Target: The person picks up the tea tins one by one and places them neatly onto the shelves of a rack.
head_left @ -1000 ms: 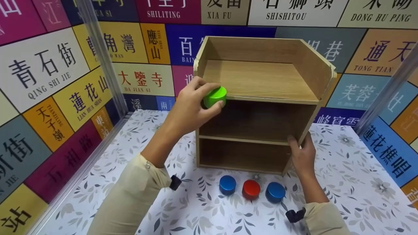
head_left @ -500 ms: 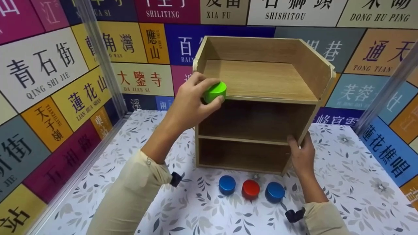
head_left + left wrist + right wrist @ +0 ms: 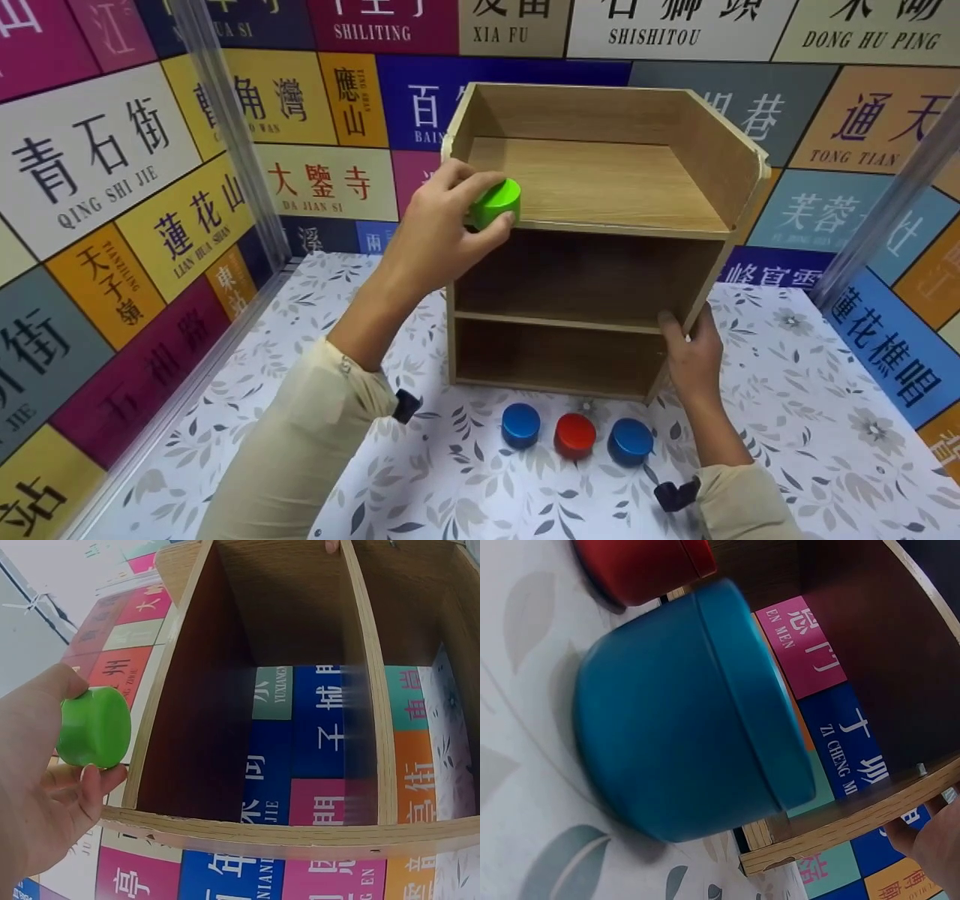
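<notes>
My left hand [image 3: 442,225] pinches a small green round tin [image 3: 501,202] between thumb and fingers. In the head view the tin overlaps the front left edge of the top board of a wooden shelf unit [image 3: 592,229]. The left wrist view shows the green tin [image 3: 101,727] just outside the unit's side edge, with the fingers curled round it. My right hand [image 3: 694,356] grips the unit's right side panel, thumb at the front edge and fingers behind it. Part of that hand [image 3: 934,844] shows at the panel in the right wrist view.
Before the unit, a blue tin [image 3: 521,425], a red tin [image 3: 575,436] and another blue tin [image 3: 631,442] stand in a row on the leaf-patterned tabletop [image 3: 420,480]. Walls with coloured sign panels [image 3: 322,180] enclose the back and sides.
My left hand has risen slightly with the green tin. The right hand keeps its hold on the side panel, and the tins on the table stay put.
</notes>
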The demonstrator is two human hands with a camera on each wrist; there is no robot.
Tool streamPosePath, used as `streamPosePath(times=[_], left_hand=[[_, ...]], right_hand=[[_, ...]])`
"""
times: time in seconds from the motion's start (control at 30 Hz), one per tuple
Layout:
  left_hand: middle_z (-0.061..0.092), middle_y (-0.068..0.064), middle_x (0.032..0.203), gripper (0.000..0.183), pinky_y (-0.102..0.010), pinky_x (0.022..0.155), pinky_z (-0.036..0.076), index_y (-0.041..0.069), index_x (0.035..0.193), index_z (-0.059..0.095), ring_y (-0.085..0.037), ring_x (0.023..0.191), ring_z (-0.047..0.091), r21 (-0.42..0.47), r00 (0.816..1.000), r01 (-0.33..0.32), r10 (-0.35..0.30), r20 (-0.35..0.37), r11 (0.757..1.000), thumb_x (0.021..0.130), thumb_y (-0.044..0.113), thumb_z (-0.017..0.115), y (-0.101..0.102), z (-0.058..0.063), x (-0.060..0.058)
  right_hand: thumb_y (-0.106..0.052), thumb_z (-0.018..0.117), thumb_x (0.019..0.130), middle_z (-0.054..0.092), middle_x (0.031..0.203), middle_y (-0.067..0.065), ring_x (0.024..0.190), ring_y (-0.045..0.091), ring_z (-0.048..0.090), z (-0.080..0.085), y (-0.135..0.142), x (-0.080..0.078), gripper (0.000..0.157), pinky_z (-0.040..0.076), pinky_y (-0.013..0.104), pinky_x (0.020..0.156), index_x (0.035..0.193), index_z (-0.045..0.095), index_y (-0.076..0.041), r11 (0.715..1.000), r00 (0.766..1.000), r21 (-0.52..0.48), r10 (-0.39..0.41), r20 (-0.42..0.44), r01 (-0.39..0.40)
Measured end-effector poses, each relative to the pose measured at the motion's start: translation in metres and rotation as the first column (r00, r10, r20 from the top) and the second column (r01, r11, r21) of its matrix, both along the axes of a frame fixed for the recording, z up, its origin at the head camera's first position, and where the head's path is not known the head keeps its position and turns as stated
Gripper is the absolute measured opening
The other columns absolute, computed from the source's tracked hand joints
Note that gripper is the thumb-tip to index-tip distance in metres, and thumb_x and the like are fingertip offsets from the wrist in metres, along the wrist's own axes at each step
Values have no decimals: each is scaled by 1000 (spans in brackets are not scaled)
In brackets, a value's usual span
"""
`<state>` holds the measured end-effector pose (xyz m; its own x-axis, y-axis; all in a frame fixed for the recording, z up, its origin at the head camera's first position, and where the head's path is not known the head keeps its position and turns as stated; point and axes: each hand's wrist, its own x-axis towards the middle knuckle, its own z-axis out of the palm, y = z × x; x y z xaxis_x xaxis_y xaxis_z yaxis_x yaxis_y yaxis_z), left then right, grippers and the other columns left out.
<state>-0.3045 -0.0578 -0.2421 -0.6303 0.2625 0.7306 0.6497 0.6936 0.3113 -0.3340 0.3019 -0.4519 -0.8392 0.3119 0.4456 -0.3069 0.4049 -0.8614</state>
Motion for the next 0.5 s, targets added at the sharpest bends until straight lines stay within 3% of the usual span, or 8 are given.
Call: streamPosePath(times=[0.5], left_hand=[[51,0,113,45,-22,73,50,27,127,58,-11,89,53,-80,992,-130,129,-8,988,87,49,53,7,2,0]], right_hand=[[-42,58,90,52,132,1,122,16,46,0,-1,0,48,34,38,104,135,44,-32,1000,1000,-4,1,7,0]])
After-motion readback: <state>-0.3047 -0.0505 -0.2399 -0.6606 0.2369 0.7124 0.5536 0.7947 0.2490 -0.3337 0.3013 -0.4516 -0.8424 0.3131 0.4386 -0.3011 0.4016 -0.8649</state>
